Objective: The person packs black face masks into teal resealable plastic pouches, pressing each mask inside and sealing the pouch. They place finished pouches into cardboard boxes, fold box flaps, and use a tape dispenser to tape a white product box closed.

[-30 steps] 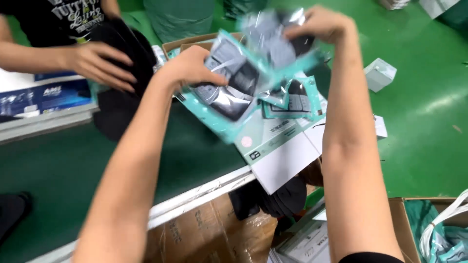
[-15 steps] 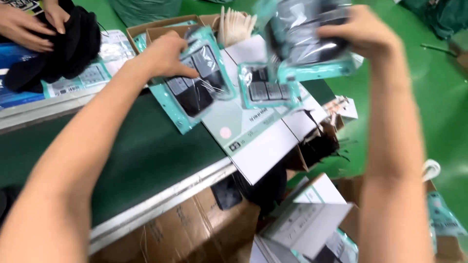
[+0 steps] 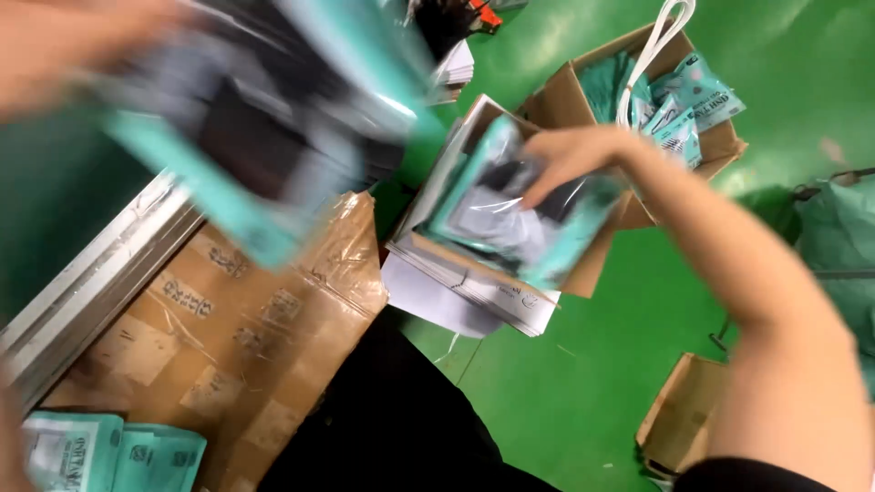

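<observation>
My right hand [image 3: 574, 155] grips a teal-edged clear packet with a dark garment inside [image 3: 519, 219] and holds it over an open cardboard box [image 3: 474, 273] on the floor. My left hand [image 3: 64, 46], blurred at the top left, holds another teal packet [image 3: 255, 137] above the edge of the green conveyor table [image 3: 46, 200]. Both packets look alike: teal card with dark and grey contents under plastic film.
A taped brown carton [image 3: 237, 337] stands under the table's metal edge [image 3: 100, 264]. Behind is a second open box [image 3: 638, 100] holding teal packets and white straps. More teal packets [image 3: 100, 451] lie at the bottom left. A small carton [image 3: 679, 419] sits on the green floor.
My view has swung from the table down to the floor boxes. My right hand has carried its packet down to the open box, and my left hand has lifted its packet off the table.
</observation>
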